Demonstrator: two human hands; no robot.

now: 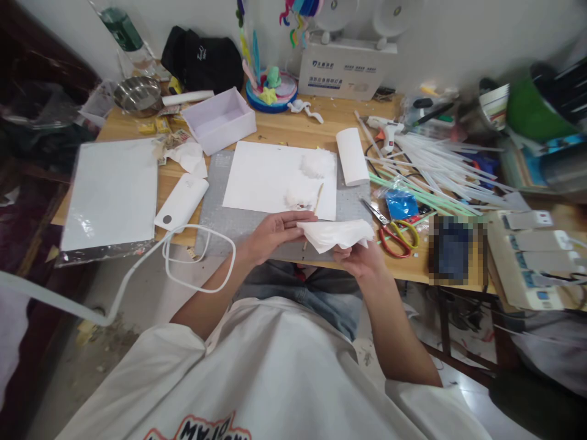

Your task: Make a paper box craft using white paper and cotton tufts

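A folded white tissue [338, 234] is held up over the near edge of the table. My right hand [360, 256] grips it from below, with the thumb and curled fingers partly hidden under the paper. At its left corner, my left hand [277, 235] has the fingers drawn out straight and the fingertips closed at the tissue's edge. A thin wooden stick [320, 197] runs upright just beside the left fingertips; whether those fingers also hold it is hidden. Behind the hands, a white sheet [270, 177] bears tufts of white fluff [317, 164] and lies on a grey cutting mat [215, 195].
A white paper roll [352, 156] stands beyond the tissue. Scissors [398, 237] lie right of my right hand, near a glue gun [387, 131] and many glue sticks [440, 165]. On the left are a white power bank [182, 200], a looping white cable [229, 235] and a lilac box [220, 122].
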